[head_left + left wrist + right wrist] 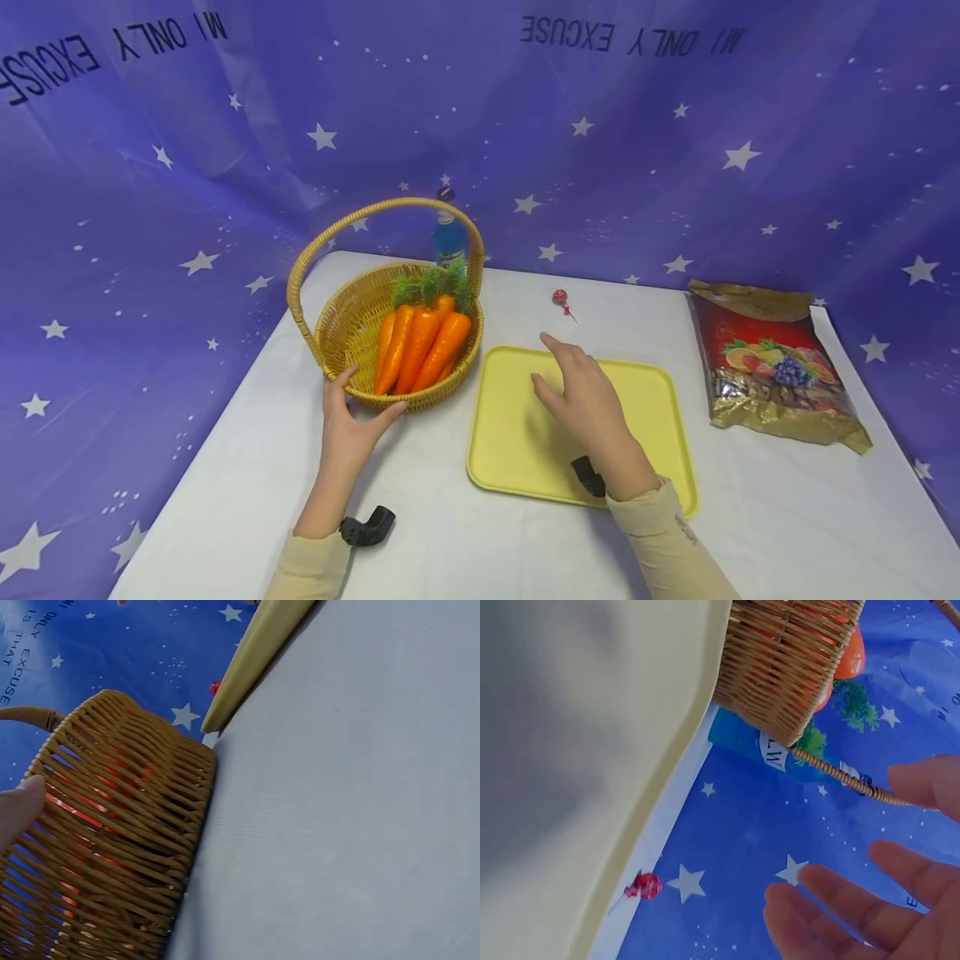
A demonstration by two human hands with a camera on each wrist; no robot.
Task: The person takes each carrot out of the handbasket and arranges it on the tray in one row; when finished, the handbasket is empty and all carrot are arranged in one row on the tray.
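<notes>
A wicker basket (352, 312) with a tall arched handle stands at the left, holding a bunch of orange carrots (420, 346) with green tops. My left hand (351, 429) holds the basket's near rim, thumb and index finger spread apart; in the left wrist view the thumb (21, 808) lies against the woven outer wall. The other left fingers are mostly hidden. Over a yellow tray (517, 450) hovers my right hand (592, 404), its fingers apart and holding nothing. Beyond the tray lies a red lollipop (561, 298) on a white stick.
Behind the basket stands a blue bottle (448, 237), partly hidden by the handle and carrot tops. A red and gold bag (780, 367) with fruit pictures lies at the right of the white table (442, 542). A blue star-printed cloth (637, 167) hangs behind.
</notes>
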